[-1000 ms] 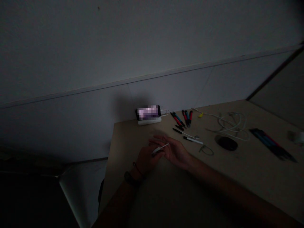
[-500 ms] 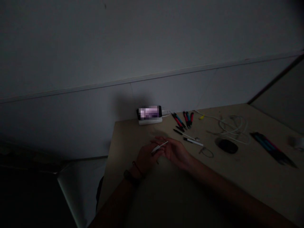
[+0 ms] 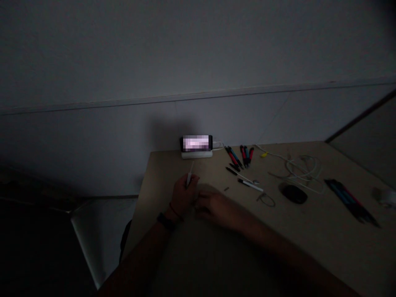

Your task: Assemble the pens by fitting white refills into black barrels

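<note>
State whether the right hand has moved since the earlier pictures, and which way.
Yes. Judged against the phone, the right hand has moved to the left and back toward the wearer.

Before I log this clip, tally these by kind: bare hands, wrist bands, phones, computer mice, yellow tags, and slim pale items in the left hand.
Bare hands: 2 (left hand, right hand)
Wrist bands: 2 (dark band, reddish cord)
Phone: 1
Computer mouse: 1
Yellow tag: 1
Slim pale item: 1
Total: 8
</note>
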`<state>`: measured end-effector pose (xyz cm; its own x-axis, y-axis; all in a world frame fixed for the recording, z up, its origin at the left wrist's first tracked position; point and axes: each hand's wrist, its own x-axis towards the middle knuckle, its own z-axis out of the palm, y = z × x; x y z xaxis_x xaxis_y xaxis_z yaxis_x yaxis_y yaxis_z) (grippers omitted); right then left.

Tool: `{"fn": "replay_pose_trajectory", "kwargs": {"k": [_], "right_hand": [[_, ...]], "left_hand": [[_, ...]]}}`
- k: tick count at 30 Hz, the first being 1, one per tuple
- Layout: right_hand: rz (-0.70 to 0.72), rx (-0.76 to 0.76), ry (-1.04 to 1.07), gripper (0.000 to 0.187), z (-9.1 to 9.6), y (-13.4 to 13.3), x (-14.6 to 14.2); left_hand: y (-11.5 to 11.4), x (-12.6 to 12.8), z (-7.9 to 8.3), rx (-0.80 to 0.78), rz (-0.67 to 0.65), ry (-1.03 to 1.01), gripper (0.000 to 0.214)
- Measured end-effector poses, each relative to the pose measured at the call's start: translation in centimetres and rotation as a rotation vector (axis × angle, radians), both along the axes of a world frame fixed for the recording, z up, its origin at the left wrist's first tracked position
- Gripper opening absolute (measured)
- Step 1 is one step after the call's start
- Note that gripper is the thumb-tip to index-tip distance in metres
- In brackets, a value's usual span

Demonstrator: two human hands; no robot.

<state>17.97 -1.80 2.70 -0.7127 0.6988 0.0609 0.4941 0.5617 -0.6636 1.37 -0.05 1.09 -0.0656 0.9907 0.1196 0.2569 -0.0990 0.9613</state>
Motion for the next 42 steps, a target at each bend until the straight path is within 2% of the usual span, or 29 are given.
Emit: {"fn": "replay_pose_trajectory", "kwargs": {"k": [3,8,13,17,22,25,28,32,34,37,42], "right_hand": [[0.057,0.017,-0.044,0.008,0.2,-0.1,-0.3],[0.014,-0.011,-0.056,0.006,0.3,0.1,-0.2],[-0.060,-0.091,-0.033,0.014,0.5,0.2,-0.2],[-0.050,-0.086,0.007,0.019,0.6,0.2,-0.1],[-0.057,-0.092,0.046,0.019,-0.2,0.3,0.1],[-0.153,-0.089,0.155,0.015,-0.5,0.7,0.1],[-0.335,-0.094,0.367,0.005,-0.1,1.5,0.5],[-0.669,-0.210,0.647,0.015,0.7,2.7,1.8],[-0.787,-0.285,0.757,0.021,0.8,3.2,2.5],[-0.838,-0.380,0.904,0.026,0.7,3.4,2.9],[-0.775,-0.443,0.976,0.026,1.0,3.0,2.6]], "left_hand": [[0.0,0.1,0.0,0.005,-0.003,-0.003,0.035],[0.0,0.1,-0.3,0.025,-0.023,0.010,0.032],[-0.1,0.1,-0.4,0.046,-0.034,-0.022,0.031],[-0.1,0.1,-0.5,0.037,-0.041,-0.036,0.031],[-0.1,0.2,-0.6,0.034,-0.061,-0.047,0.030],[-0.1,0.1,-0.6,0.033,-0.081,-0.048,0.034],[-0.2,0.1,-0.4,0.048,-0.110,-0.063,0.037],[-0.6,0.0,0.1,0.040,-0.203,-0.060,0.042],[-0.8,0.0,0.4,0.042,-0.257,-0.010,0.042],[-0.9,0.0,0.5,0.054,-0.329,0.098,0.042],[-0.7,-0.1,0.4,0.054,-0.337,0.160,0.042]]}}
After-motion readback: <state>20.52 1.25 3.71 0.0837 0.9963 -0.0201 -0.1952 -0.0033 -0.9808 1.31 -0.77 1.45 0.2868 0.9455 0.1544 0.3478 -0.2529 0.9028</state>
